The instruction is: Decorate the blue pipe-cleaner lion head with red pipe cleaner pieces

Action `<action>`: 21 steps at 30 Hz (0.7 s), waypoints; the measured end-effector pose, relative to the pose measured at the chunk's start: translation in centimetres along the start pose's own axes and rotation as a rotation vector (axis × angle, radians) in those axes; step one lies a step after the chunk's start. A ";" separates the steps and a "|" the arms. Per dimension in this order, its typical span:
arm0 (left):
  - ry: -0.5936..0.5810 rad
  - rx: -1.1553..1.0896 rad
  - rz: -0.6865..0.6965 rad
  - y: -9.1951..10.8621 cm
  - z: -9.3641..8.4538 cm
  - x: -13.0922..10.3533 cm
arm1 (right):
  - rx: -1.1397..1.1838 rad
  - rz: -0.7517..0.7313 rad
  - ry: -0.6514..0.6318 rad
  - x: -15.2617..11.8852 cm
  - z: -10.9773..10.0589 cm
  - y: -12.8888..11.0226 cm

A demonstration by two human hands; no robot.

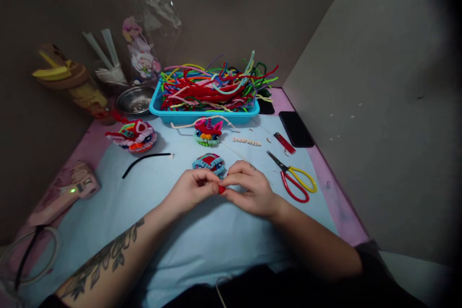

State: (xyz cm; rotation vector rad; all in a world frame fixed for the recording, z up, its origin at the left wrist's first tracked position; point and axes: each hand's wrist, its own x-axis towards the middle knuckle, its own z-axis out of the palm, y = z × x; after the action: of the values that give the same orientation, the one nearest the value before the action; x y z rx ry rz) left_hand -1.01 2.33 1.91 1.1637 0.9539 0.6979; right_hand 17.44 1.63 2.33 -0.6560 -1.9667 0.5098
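My left hand and my right hand meet over the middle of the table, fingertips pinched together on a small red piece. It looks like pipe cleaner, but most of it is hidden by the fingers. Just beyond my hands lies a light-blue and red pipe-cleaner figure, partly covered by them. Behind that sits a pink and teal pipe-cleaner animal head. A larger pipe-cleaner head, mostly lilac, red and orange, rests to the left.
A blue tray heaped with pipe cleaners stands at the back. To the right lie scissors, a red lighter and a black phone. On the left are a pink glue gun, a black pipe cleaner, a metal bowl and a cup.
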 end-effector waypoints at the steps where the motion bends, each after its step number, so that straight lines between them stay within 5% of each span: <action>1: 0.013 0.025 0.009 0.1 0.0 -0.1 | -0.007 0.002 -0.002 0.0 0.0 0.0; 9: -0.020 0.066 -0.032 0.3 -0.2 -0.2 | -0.169 -0.051 -0.004 -0.5 0.1 0.6; 21: -0.031 0.392 0.192 0.4 -0.1 -0.4 | -0.343 -0.187 -0.036 -1.8 0.6 1.2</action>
State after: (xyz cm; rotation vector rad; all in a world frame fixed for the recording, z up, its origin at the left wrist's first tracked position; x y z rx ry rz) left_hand -1.28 2.14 2.42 1.6231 0.9876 0.6587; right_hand 17.84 1.39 0.13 -0.6671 -2.1452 0.0688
